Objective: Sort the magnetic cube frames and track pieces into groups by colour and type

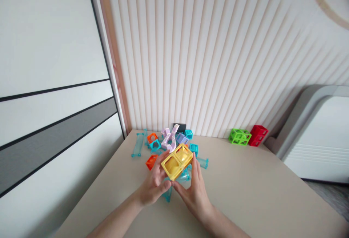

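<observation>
Yellow block (177, 161), 2 hollow cells, held above the tabletop (245, 187): left hand (154, 185) and right hand (195, 190) clasp opposite ends. Judged light, rigid, smooth; grip outer walls.

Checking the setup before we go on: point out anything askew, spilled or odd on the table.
Nothing looks damaged. Both hands, left hand and right hand, hold a yellow two-cell block tilted above a loose jumble of coloured pieces. Clear teal tubes lie toppled among them. A green cube and red cube sit apart, neatly side by side.
</observation>
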A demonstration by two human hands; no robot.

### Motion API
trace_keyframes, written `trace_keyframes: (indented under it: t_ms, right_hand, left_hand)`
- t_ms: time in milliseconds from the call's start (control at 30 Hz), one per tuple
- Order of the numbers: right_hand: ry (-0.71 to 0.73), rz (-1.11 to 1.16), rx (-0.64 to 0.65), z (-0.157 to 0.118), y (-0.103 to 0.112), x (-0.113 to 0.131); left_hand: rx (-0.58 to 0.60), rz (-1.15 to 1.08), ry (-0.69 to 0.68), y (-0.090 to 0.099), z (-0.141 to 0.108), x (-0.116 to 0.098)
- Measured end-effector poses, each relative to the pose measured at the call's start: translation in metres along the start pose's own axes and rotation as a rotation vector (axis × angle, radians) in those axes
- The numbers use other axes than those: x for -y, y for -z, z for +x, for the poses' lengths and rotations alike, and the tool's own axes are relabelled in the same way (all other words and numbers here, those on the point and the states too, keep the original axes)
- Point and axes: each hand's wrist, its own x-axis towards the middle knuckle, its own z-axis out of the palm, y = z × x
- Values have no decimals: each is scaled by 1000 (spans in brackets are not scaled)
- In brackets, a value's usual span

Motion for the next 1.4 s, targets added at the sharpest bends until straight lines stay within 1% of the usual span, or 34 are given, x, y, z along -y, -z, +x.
trace_keyframes:
  t_ms: [67, 133, 200, 267, 367, 500, 567, 667, 767, 833, 967, 1167, 1400]
  right_hand:
    - [38, -56, -9, 0, 1, 0]
    - [104, -112, -8, 0, 4, -1]
    - [179, -153, 8, 2, 6, -1]
    - [233, -171, 37, 4, 9, -2]
    - [286, -183, 80, 9, 13, -3]
    - [389, -216, 100, 14, 17, -2]
    - [408, -216, 118, 15, 19, -1]
    - [431, -199, 125, 15, 20, 1]
    - [481, -171, 122, 15, 21, 3]
    - [493, -147, 137, 13, 21, 3]
    - [438, -116, 177, 12, 24, 6]
    - [411, -107, 187, 11, 25, 7]
    - [418, -119, 192, 9, 24, 5]
  left_hand:
    - [-2, -74, -7, 1, 1, -1]
    - [-39, -155, 3, 1, 3, -3]
    - [-87, -229, 32, 1, 5, -7]
    - [-98, -264, 80, 2, 6, -11]
    - [-84, -258, 123, 5, 6, -14]
    - [-74, -241, 185, 10, 3, -9]
    - [-53, -218, 214, 12, 2, -6]
    - [-24, -187, 221, 11, 2, -8]
    - [13, -208, 232, 11, 1, -13]
    - [32, -228, 250, 12, 1, -16]
    - [56, -235, 276, 14, -1, -15]
    - [7, -258, 300, 12, -2, -11]
    - [5, -291, 279, 5, -1, -15]
